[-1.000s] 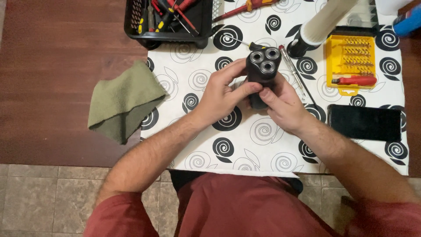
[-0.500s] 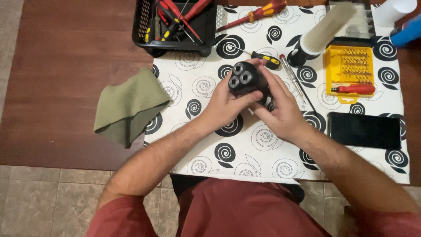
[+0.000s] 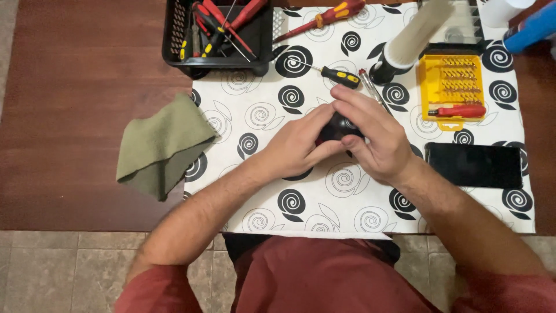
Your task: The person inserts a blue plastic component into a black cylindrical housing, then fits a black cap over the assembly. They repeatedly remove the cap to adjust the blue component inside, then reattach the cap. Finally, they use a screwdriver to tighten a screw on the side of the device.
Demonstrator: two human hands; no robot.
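Both my hands are wrapped around a small black device with round heads [image 3: 336, 128], held just above the white mat with black spirals [image 3: 260, 116]. My left hand [image 3: 295, 145] grips it from the left side. My right hand [image 3: 370, 133] covers its top and right side, so most of the device is hidden. A black-and-yellow screwdriver [image 3: 339, 75] lies on the mat just beyond my fingers.
A black basket of red-handled tools [image 3: 217, 35] stands at the back left. A yellow bit case [image 3: 452, 87] with a red driver, a black phone [image 3: 475, 165], a black-and-white cylinder [image 3: 405, 46], a red-and-yellow screwdriver [image 3: 321, 17] and a green cloth [image 3: 159, 145] surround my hands.
I have lowered the black device toward the mat and turned it. My right hand has closed over its top, hiding the three round heads that showed before.
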